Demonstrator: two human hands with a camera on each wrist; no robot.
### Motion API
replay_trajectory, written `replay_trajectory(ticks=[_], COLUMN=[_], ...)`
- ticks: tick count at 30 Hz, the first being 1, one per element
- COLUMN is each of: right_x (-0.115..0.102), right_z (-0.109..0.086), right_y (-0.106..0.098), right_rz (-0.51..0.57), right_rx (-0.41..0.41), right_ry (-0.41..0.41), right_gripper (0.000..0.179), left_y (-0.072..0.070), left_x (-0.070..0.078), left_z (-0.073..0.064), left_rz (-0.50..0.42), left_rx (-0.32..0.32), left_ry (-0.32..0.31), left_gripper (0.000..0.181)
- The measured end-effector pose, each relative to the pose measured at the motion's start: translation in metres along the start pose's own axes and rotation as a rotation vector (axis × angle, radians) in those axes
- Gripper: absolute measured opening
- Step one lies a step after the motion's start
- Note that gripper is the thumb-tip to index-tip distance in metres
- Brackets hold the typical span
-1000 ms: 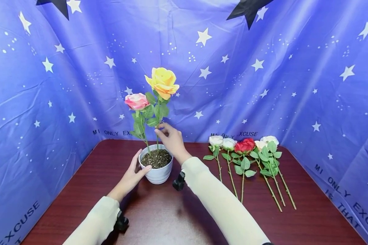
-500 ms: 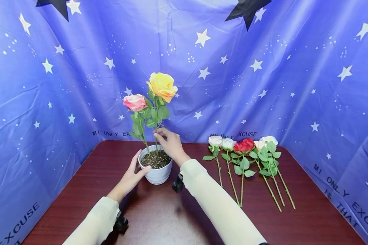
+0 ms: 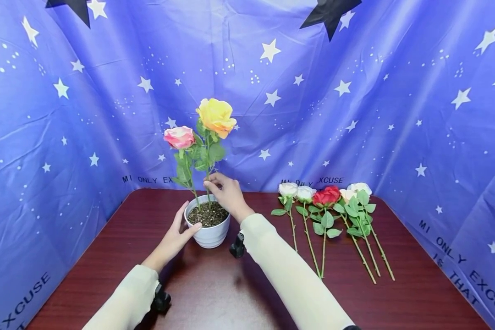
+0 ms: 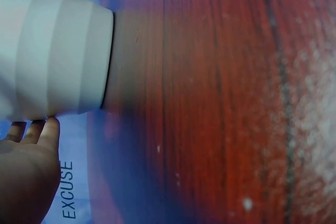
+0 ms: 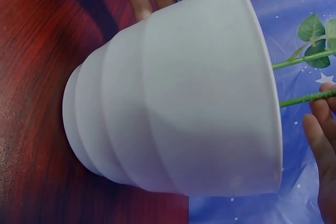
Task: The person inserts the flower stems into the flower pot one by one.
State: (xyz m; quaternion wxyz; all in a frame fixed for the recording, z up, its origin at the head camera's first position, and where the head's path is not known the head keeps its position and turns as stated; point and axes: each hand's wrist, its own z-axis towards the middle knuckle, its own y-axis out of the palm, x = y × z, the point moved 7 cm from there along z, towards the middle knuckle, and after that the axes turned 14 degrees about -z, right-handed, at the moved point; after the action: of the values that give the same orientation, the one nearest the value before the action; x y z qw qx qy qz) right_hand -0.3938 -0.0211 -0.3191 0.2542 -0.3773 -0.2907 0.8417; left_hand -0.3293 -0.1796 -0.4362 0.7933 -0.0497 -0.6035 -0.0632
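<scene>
A white ribbed flowerpot (image 3: 211,236) filled with dark soil (image 3: 208,214) stands on the table in the head view. My left hand (image 3: 173,239) holds it from the left, thumb over the front rim and fingers along the side. Above the pot, my right hand (image 3: 229,196) pinches the stem of a yellow rose (image 3: 216,118) between thumb and fingers. That rose stands upright, its stem reaching down to the soil. To its left a pink rose (image 3: 179,137) stands in the same pot. In the right wrist view both green stems (image 5: 304,99) rise past the pot's rim.
Several roses lie in a row on the right of the brown table (image 3: 239,293): white roses (image 3: 288,189), a red rose (image 3: 327,196) and a pale cream rose (image 3: 348,196). A blue starry cloth (image 3: 247,91) hangs behind and at both sides.
My right hand and the yellow rose have moved down slightly, the stem sinking toward the soil. My left hand keeps its hold on the pot.
</scene>
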Motion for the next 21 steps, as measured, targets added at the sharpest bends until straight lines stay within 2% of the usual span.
replay_trajectory(ticks=[6, 10, 21], right_x=[-0.007, -0.004, 0.015], right_z=[0.001, 0.001, 0.001], right_y=[0.001, 0.003, 0.006], right_rz=[-0.014, -0.012, -0.002], right_rx=[0.063, 0.096, 0.091], right_ry=[-0.080, -0.100, 0.005], right_gripper=[0.010, 0.010, 0.012], left_y=[0.001, 0.002, 0.001], left_x=[0.001, 0.000, -0.001], left_z=[0.001, 0.002, 0.000], left_rz=[-0.001, -0.014, -0.041], left_rx=[-0.009, -0.010, -0.001], left_ry=[0.012, 0.014, 0.010], left_gripper=[0.082, 0.082, 0.082])
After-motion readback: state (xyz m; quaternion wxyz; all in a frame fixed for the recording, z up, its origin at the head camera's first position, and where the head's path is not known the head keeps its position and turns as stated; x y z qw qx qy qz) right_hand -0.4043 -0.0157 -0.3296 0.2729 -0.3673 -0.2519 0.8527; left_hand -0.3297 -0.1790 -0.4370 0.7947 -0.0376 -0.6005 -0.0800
